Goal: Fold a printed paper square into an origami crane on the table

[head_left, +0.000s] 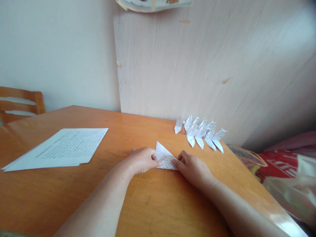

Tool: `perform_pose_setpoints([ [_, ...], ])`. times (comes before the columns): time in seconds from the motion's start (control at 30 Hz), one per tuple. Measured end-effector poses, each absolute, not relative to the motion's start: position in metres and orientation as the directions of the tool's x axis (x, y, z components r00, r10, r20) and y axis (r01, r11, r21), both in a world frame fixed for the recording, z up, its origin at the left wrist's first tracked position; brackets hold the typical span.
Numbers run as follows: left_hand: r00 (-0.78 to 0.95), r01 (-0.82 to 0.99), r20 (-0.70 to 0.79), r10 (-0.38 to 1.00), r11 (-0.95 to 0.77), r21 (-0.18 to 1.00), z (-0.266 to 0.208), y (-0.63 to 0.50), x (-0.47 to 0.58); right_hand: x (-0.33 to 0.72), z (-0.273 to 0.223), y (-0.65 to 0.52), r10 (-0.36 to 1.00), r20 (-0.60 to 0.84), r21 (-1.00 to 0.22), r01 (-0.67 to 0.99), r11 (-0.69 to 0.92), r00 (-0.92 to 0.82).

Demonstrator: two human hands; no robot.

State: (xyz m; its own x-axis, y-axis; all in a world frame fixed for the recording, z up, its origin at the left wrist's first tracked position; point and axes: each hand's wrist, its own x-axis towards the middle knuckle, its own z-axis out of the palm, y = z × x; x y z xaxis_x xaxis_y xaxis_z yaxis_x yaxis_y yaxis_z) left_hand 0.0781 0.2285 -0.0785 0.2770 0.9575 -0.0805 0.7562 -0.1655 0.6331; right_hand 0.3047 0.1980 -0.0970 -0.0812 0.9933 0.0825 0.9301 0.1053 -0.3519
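Observation:
A folded triangle of printed paper is on the wooden table between my hands, its tall point toward the wall. My left hand pinches its left corner, thumb on top and fingers curled behind. At the right corner my right hand grips the paper in the same way, its thumb lying over the lower edge. Beyond my right hand stand several folded paper birds, grouped in rows near the table's far right edge. The fingertips under the paper are hidden.
On the left of the table lies a stack of printed sheets. A wooden chair stands past the far left edge. Red and clear plastic bags sit beside the right edge. A pale panel rises behind the table.

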Motion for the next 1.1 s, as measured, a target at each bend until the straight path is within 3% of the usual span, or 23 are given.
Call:
perform_pose_setpoints([
  [0.73, 0.276, 0.830, -0.013, 0.961, -0.232, 0.508, -0.0872, 0.2295, 0.0834, 0.3010, -0.0992, 0.1991, 0.992, 0.105, -0.265, 0.959, 0.100, -0.074],
  [1.1, 0.368, 0.859, 0.072, 0.927, -0.369, 0.354, -0.0850, 0.2247, 0.0854, 0.3002, -0.0972, 0.2013, 0.995, 0.082, -0.241, 0.968, 0.075, -0.056],
])
